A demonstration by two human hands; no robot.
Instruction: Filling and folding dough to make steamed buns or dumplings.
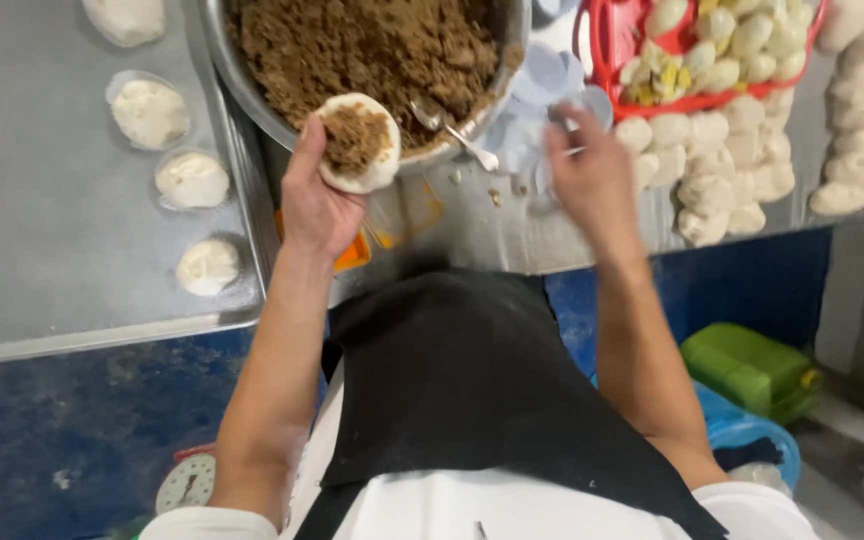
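Dough disc [357, 142], heaped with brown filling, lay cupped in your left hand [317, 195] right at the metal bowl's [252, 95] rim so crumbs fell back, while your blurred right hand [592, 180] hovered loosely spread near the spoon [452, 130].

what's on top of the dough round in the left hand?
A mound of brown minced filling sits on the dough round held in the left hand. The dough centre beneath is covered.
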